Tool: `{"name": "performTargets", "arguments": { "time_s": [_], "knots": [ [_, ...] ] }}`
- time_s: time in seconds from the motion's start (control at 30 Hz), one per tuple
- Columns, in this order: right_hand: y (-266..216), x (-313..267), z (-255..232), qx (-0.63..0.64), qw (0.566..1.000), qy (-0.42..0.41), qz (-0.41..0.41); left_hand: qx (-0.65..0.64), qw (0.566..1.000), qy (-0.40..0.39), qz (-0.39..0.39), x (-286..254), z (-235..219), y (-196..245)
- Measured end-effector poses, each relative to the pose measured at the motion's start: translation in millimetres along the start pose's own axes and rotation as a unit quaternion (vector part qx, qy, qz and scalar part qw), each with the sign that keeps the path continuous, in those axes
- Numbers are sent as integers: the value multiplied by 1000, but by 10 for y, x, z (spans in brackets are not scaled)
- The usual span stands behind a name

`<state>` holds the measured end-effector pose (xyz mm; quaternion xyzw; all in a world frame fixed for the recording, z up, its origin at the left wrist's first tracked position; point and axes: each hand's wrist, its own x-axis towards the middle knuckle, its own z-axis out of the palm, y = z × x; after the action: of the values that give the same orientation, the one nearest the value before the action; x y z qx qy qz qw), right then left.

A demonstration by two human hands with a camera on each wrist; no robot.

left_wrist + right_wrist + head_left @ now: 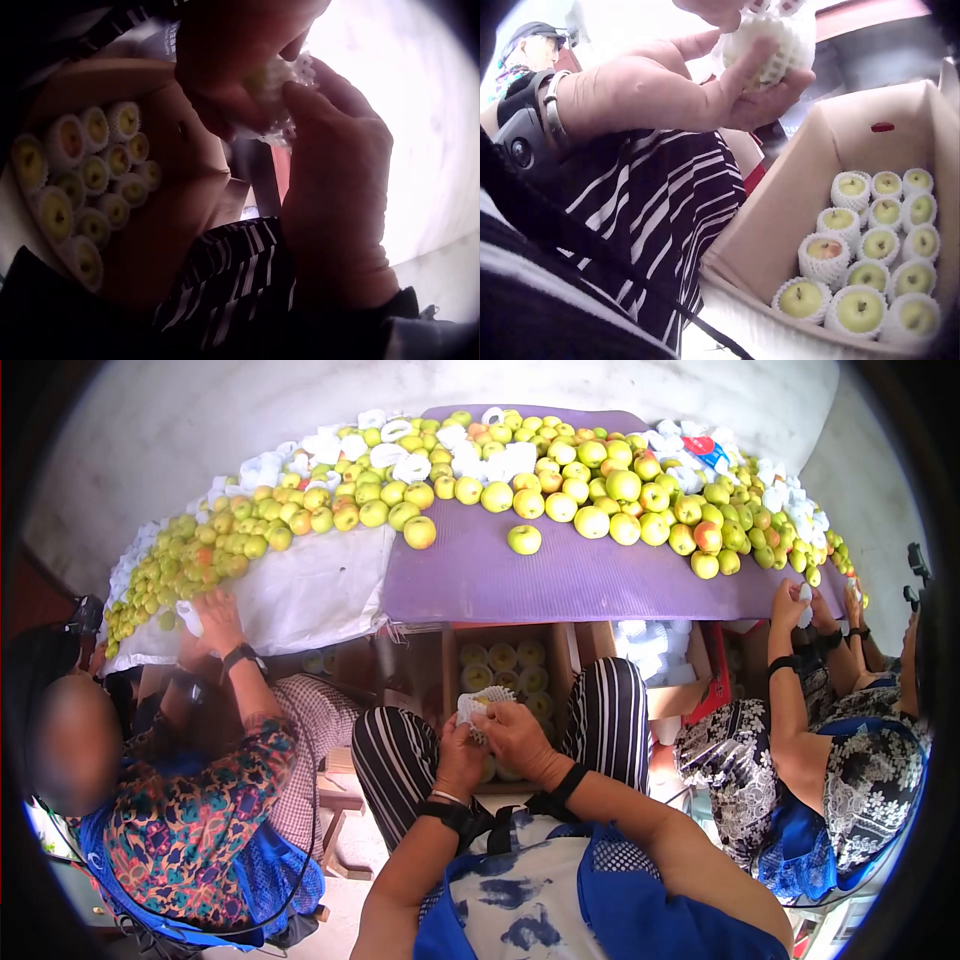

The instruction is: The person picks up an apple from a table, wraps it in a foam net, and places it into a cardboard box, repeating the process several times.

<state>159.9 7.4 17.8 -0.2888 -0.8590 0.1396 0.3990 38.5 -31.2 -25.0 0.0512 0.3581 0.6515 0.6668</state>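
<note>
My left hand [461,762] holds a yellow-green apple [759,60] partly covered by a white foam net [480,703], above the lap. In the right wrist view the left hand [660,90] has its fingers and thumb curled round the netted apple. At the net's upper end, my right hand [522,738] pinches the mesh. The left wrist view shows the right hand [337,157] from the side, its fingertips at the net. Much of the apple is hidden behind fingers and foam. Below the hands stands a cardboard box [772,195] with rows of netted apples [861,309].
A long heap of loose apples [620,485] and white foam nets [510,460] lies on a purple mat [450,560] ahead. Another open box [675,702] stands at the right, holding white foam. People sit on both sides, their hands at the heap.
</note>
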Motion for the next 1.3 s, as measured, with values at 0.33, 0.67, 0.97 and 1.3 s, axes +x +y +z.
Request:
{"name": "performTargets", "arguments": {
  "time_s": [0.33, 0.67, 0.97, 1.3],
  "knots": [
    [-58, 1, -80, 7, 997, -38, -69, -77, 993, -89, -5, -18, 23, 28],
    [19, -69, -161, 212, 906, 31, 365, -195, 974, -104, -55, -46, 60, 77],
    [166, -55, -96, 122, 979, 61, 154, -80, 990, -108, -35, -26, 79, 30],
    [290, -42, -96, 583, 621, 54, 521, -5, 995, -98, -15, 4, 44, -8]
  ]
}}
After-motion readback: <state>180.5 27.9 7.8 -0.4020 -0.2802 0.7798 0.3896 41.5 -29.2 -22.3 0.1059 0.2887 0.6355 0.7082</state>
